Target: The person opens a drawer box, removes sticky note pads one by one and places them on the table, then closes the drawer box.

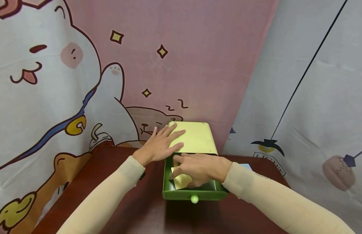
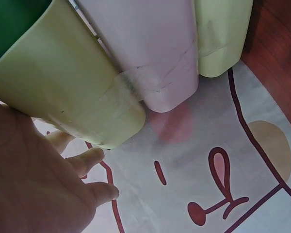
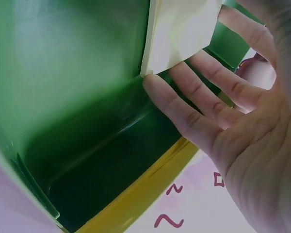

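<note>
In the head view a small cabinet with a pale yellow top (image 1: 195,136) has its green drawer (image 1: 195,195) pulled out toward me. My left hand (image 1: 158,146) rests on the cabinet's top left edge with fingers spread. Its fingers also show against the cabinet's yellow shell (image 2: 72,82) in the left wrist view. Inside the drawer, my right hand (image 1: 201,167) holds a pale yellow pad of sticky notes (image 1: 182,181) by its edges. In the right wrist view several fingertips touch the edge of the sticky notes (image 3: 182,36); the thumb's contact is hard to make out.
A round light green knob (image 1: 194,199) projects from the drawer front. Below the top shell are a pink shell (image 2: 155,53) and another yellow one (image 2: 223,39). A blue item (image 1: 246,166) lies right, partly behind my sleeve. A printed cloth (image 1: 198,58) hangs behind the dark red table (image 1: 134,208).
</note>
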The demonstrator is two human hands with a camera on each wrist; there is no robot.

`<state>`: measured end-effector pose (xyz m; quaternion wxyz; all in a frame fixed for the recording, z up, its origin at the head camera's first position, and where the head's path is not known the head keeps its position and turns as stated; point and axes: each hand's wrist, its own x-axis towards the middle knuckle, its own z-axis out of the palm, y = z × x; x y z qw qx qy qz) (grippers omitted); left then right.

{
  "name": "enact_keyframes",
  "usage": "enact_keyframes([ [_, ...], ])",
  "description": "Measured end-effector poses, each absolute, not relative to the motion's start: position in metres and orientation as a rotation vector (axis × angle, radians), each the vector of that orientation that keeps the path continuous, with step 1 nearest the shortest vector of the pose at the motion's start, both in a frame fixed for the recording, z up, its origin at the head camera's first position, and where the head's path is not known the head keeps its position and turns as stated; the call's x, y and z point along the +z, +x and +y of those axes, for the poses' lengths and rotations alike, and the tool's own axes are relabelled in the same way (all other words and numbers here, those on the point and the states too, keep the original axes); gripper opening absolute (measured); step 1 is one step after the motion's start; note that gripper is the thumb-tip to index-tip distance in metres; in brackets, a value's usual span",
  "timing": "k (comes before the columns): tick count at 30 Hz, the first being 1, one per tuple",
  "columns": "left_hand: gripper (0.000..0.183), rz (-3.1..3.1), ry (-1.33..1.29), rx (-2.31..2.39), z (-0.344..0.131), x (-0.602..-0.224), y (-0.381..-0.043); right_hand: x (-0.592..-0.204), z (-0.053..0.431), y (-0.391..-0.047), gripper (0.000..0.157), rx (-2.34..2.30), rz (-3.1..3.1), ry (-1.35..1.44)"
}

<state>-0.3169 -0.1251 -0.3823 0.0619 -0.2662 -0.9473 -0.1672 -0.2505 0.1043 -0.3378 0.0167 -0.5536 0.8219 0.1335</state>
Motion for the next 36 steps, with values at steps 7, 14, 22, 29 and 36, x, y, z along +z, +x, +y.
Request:
enact_keyframes([
  [7, 0.073, -2.858, -0.806, -0.506, -0.125, -0.383, -0.318, -0.338, 0.105, -0.254, 0.062, 0.398, 2.565, -1.741],
  [14, 0.074, -2.853, -0.799, -0.498, -0.126, -0.384, -0.319, -0.337, 0.107, -0.256, 0.059, 0.348, 2.543, -1.786],
  [22, 0.074, -2.853, -0.801, -0.516, -0.125, -0.385, -0.319, -0.337, 0.111, -0.259, 0.054, 0.196, 2.52, -1.817],
  [29, 0.074, -2.858, -0.801, -0.519, -0.125, -0.384, -0.319, -0.336, 0.112, -0.258, 0.051, 0.112, 2.521, -1.789],
  [36, 0.073, -2.85, -0.794, -0.505, -0.124, -0.385, -0.319, -0.335, 0.115, -0.256, 0.054, 0.105, 2.53, -1.799],
])
